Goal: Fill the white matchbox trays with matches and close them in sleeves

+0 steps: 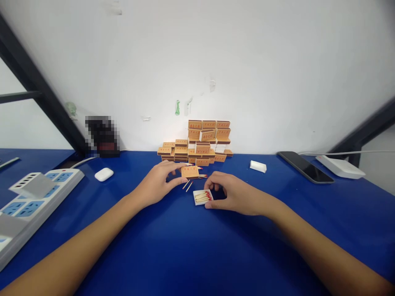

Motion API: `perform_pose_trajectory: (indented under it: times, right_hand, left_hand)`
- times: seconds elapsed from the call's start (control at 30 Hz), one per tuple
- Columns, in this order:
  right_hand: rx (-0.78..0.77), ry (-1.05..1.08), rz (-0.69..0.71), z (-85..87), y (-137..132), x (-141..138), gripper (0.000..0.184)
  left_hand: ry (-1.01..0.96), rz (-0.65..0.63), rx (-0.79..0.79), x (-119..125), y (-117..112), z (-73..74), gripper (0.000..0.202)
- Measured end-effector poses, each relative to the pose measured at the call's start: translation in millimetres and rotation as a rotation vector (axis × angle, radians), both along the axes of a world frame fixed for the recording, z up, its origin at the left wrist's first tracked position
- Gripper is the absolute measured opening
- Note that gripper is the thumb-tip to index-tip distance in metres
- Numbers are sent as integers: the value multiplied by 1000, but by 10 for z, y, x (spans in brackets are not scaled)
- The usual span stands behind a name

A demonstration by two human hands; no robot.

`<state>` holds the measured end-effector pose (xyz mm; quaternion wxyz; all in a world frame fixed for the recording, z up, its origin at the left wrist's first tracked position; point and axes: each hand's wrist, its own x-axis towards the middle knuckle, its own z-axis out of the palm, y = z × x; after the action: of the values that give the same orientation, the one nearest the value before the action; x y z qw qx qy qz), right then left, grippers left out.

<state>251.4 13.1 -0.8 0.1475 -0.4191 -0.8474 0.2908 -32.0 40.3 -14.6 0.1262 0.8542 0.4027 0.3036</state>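
My left hand [161,181] grips an orange matchbox sleeve [190,172] by its left end, thumb below and fingers above. Closer to me, my right hand [232,192] pinches the right end of a white matchbox tray [199,203]. Several red-tipped matches [202,196] lie in that tray, heads toward my right hand. Two loose matches [189,186] rest on the blue table between the hands. More red-tipped matches [203,176] show beside and behind the sleeve, partly hidden by it.
Stacked matchboxes [208,142] stand against the wall. A power strip [46,193] and a white earbud case [104,174] lie at left. A small white block [258,166], a phone [305,166] and a white device [340,166] lie at right on the blue table [191,255].
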Motion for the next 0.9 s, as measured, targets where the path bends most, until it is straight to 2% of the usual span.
perform_pose_trajectory:
  times: [0.1,0.23,0.37,0.57,0.77,0.9]
  right_hand:
    - [-34,87,-11,-10,84,37,28]
    - [-49,234,-103,-40,225,136,36]
    - [-96,329,-114,-66,271,160,40]
    - [-107,355,-170,-17,237,121,45]
    - [-52,362,-151,0,218,111,41]
    - [-7,411,-192,-21,204,80,42]
  left_hand:
    - [6,11,-10,-15,20,-25,42]
    - [15,-23,-5,-10,19,-20,40]
    - [1,-47,-28,9,5,-3,39]
    - [-20,-41,-57,-1,8,-5,41]
    - [-24,-29,-91,-9,11,-19,44]
    - [-76,-41,-118,3,8,-22,43]
